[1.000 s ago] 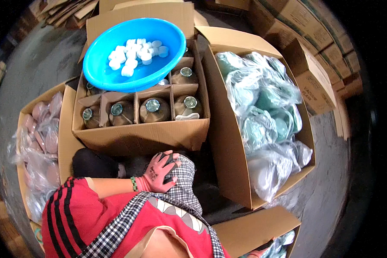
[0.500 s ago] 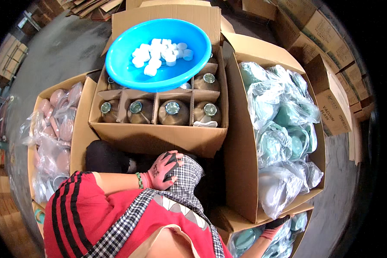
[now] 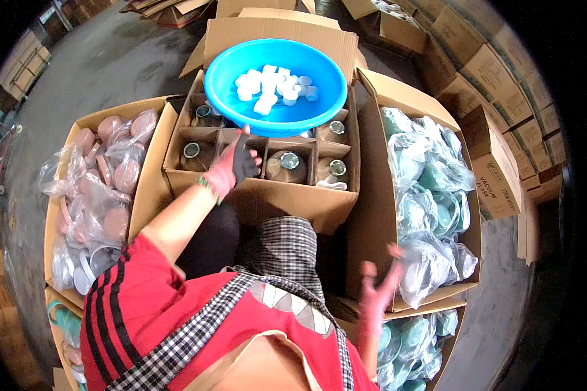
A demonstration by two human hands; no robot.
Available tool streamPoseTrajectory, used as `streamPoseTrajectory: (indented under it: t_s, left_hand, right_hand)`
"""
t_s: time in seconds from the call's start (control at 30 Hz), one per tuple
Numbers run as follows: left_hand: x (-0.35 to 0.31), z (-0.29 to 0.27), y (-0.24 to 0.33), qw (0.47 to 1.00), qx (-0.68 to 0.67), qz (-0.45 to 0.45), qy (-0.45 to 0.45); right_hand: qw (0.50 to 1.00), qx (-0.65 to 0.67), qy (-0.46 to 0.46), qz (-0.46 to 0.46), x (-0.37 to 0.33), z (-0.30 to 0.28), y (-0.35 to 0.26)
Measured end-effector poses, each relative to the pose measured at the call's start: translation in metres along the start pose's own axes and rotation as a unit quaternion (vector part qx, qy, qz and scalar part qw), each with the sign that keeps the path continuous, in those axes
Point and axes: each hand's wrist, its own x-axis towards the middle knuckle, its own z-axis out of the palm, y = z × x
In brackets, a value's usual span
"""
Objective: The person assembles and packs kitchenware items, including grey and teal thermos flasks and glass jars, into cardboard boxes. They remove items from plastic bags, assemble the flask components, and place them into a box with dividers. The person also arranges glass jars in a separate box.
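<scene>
My left hand, in a pink and black glove, reaches over the front row of a divided carton. Its fingers are apart, and nothing shows in them; it hides most of one compartment. Round bottles stand in the carton, among them one bottle just right of that hand. My right hand, in a pink glove and smeared by motion, is raised with spread fingers beside clear plastic bags. It appears to hold nothing. A blue basin with several white caps rests on the carton's far part.
On the left stands a carton of bagged pink parts. At right, a tall carton holds bagged green parts, with more bagged green parts below it. Stacked cartons line the far right.
My left hand has moved from my knee up and forward over the divided carton. My right hand has come up out of the lower right carton. The view has shifted.
</scene>
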Motion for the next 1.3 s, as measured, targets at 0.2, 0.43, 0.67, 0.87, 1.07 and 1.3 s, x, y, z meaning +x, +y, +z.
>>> streamPoseTrajectory:
  t_s: [0.2, 0.43, 0.67, 0.87, 1.07, 1.3]
  left_hand:
    - [0.083, 0.035, 0.018, 0.993, -0.043, 0.071, -0.085]
    - [0.076, 0.006, 0.071, 0.97, -0.191, 0.029, -0.146]
    - [0.137, 0.01, 0.138, 0.979, -0.116, 0.139, -0.092]
    - [0.209, 0.026, 0.127, 0.989, -0.046, 0.116, -0.083]
    - [0.279, 0.033, 0.137, 0.964, 0.078, 0.22, -0.128]
    - [0.163, 0.013, 0.036, 0.415, 0.88, 0.191, -0.132]
  right_hand:
    - [0.975, -0.059, -0.194, -0.085, -0.018, 0.12, -0.055]
    - [0.972, 0.031, -0.22, -0.078, -0.006, 0.134, -0.043]
    - [0.965, 0.088, -0.239, -0.063, 0.013, 0.152, -0.038]
    - [0.965, 0.086, -0.235, -0.074, 0.015, 0.167, -0.026]
    - [0.964, 0.07, -0.246, -0.068, 0.015, 0.172, -0.017]
    - [0.958, 0.097, -0.262, -0.06, 0.031, 0.166, -0.029]
